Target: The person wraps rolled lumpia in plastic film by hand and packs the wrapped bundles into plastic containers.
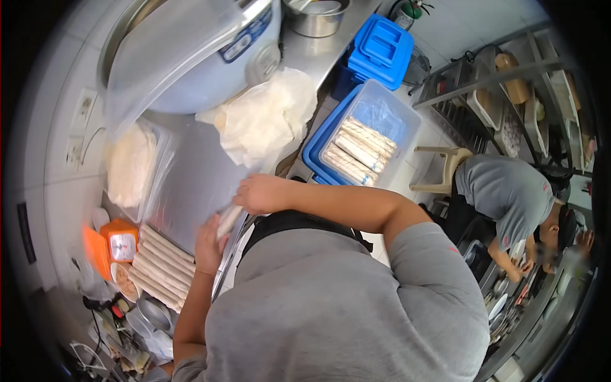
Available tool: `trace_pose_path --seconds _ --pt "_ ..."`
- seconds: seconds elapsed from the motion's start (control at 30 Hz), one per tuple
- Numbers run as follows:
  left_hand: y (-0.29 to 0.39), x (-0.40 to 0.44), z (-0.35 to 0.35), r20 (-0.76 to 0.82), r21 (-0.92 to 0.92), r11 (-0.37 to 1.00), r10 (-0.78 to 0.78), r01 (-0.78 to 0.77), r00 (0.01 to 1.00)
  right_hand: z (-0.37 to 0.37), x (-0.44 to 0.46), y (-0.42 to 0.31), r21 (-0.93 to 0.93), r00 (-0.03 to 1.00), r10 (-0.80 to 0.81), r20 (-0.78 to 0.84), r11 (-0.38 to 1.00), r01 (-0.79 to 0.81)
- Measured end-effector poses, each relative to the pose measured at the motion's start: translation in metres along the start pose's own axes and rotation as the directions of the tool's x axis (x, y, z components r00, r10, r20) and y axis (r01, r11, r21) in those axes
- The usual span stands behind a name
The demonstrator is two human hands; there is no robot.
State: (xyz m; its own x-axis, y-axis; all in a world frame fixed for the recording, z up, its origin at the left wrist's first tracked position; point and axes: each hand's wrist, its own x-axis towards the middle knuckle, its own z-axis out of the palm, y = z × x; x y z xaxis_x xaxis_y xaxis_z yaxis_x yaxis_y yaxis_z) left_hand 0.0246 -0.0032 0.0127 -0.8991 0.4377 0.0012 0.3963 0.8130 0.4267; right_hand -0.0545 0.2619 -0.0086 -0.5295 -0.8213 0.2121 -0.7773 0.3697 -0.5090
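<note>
A long pale spring roll (228,220) lies at the near edge of the steel table (200,159), between my two hands. My left hand (207,244) is closed around its lower end. At its upper end my right hand (256,194) has its fingers curled over it, hiding that end. Beyond my right hand lies a loose pile of thin whitish wrapper sheets (267,118). Several finished spring rolls (164,264) lie side by side left of my left hand. More flat wrappers (130,167) sit in a clear plastic bag or tray against the wall.
An orange kitchen scale (121,242) and a bowl of pinkish filling (126,282) stand beside the rolls. A large lidded tub (210,83) fills the table's far end. A clear bin (398,124) with packed rolls is at right. Another person (509,197) bends over a counter.
</note>
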Motion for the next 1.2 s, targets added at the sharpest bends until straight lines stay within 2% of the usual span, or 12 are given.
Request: trace_pose_path --seconds 0.17,0.23,0.33,0.47,0.5,0.6,0.7,0.8,1.0,1.07,1.17,1.2 --pt "0.095 0.091 0.022 0.198 -0.379 0.925 0.043 0.036 0.979 -0.103 -0.147 -0.005 0.485 0.777 0.544 0.316 0.611 -0.625" --pt "0.132 0.138 0.055 0.203 -0.508 0.861 0.152 -0.029 0.967 -0.127 -0.205 0.0 0.605 0.736 0.626 0.258 0.489 -0.628" --pt "0.177 0.2 0.112 0.257 -0.624 0.774 0.075 0.106 0.964 -0.163 -0.275 0.027 0.566 0.47 0.856 0.214 0.283 -0.774" --pt "0.17 0.233 0.216 0.062 -0.283 0.958 -0.021 0.038 0.998 -0.141 -0.367 0.118 0.674 0.159 0.986 0.054 0.082 -0.734" --pt "0.158 0.235 0.241 0.094 -0.235 0.972 0.011 0.011 0.996 -0.13 -0.382 0.145 0.655 0.138 0.99 0.03 0.084 -0.751" --pt "0.153 0.245 0.253 0.569 -0.203 0.913 -0.184 0.354 0.802 -0.082 -0.401 0.217 0.679 0.133 0.986 0.097 0.033 -0.734" --pt "0.149 0.244 0.272 0.625 -0.142 0.923 -0.197 0.358 0.755 -0.039 -0.398 0.266 0.311 0.225 0.968 0.111 0.181 -0.933" --pt "0.158 0.241 0.286 0.555 -0.163 0.883 -0.287 0.441 0.781 -0.021 -0.381 0.273 0.095 0.353 0.925 -0.14 0.367 -0.925" --pt "0.167 0.237 0.297 0.496 -0.111 0.821 -0.442 0.56 0.747 0.013 -0.372 0.236 0.04 0.377 0.903 -0.207 0.392 -0.919" --pt "0.171 0.237 0.291 0.459 -0.088 0.857 -0.418 0.508 0.784 0.01 -0.372 0.232 0.057 0.321 0.935 -0.151 0.333 -0.941" --pt "0.16 0.243 0.285 0.713 -0.279 0.644 -0.359 0.713 0.603 -0.003 -0.371 0.233 0.043 0.225 0.951 -0.211 0.239 -0.97" --pt "0.148 0.236 0.308 0.582 -0.261 0.737 -0.395 0.624 0.711 -0.007 -0.371 0.234 0.016 0.154 0.952 -0.265 0.164 -0.986"
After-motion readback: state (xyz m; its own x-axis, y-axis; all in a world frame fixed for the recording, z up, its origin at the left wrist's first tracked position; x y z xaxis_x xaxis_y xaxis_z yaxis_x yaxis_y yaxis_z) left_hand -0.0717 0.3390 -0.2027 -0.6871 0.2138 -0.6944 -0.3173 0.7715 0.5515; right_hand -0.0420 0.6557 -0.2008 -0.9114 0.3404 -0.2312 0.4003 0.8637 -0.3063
